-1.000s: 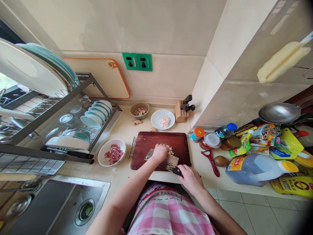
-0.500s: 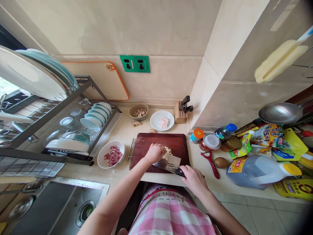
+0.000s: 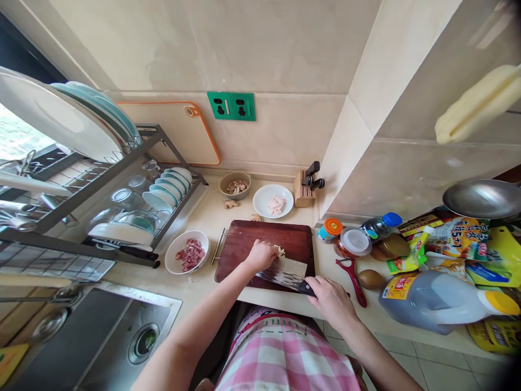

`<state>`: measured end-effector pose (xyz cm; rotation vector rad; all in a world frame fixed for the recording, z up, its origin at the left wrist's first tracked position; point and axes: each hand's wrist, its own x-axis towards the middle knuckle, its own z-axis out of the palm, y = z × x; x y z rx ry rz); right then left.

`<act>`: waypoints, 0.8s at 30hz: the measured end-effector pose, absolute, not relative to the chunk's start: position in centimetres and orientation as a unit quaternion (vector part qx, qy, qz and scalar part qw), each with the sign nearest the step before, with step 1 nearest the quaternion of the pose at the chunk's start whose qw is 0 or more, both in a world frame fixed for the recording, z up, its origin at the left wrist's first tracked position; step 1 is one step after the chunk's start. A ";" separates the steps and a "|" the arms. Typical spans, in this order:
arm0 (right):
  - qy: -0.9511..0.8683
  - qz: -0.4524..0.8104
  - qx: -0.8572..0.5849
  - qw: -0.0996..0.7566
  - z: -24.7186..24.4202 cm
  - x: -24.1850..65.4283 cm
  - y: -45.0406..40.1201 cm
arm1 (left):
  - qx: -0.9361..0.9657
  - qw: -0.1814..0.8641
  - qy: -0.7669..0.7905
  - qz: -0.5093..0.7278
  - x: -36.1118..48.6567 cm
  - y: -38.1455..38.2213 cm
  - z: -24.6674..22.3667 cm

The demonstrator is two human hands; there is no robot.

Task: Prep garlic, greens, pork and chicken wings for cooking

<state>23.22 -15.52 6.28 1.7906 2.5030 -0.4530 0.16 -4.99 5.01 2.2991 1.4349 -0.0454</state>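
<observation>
A dark red cutting board [image 3: 240, 239] lies on the table [image 3: 203, 214]; take it as the clock's centre, with twelve straight ahead. Near its five o'clock edge, the right hand [image 3: 328, 296] has its fingers wrapped around the black handle of a broad-bladed knife [image 3: 287, 271]. The blade lies across the lower part of the board, pointing towards nine o'clock. The left hand [image 3: 262, 255] is just beside the blade, fingers bent down at a small heap of chopped pale bits [image 3: 280, 250]; whether they pinch anything cannot be told.

At twelve sits a white plate [image 3: 260, 202] bearing pale pink meat [image 3: 277, 205], with a wooden knife block [image 3: 303, 193] at one. A basket [image 3: 224, 189] of sliced pieces stands at eleven, a ginger piece [image 3: 231, 204] near it. At nine, a white bowl [image 3: 171, 260] holds red meat [image 3: 190, 255]. A red peeler [image 3: 357, 285] lies at three.
</observation>
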 end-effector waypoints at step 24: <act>0.319 -0.637 0.625 -0.320 -0.3 27.7 -21.7 | 0.755 0.220 0.616 -0.044 -4.7 -4.0 2.5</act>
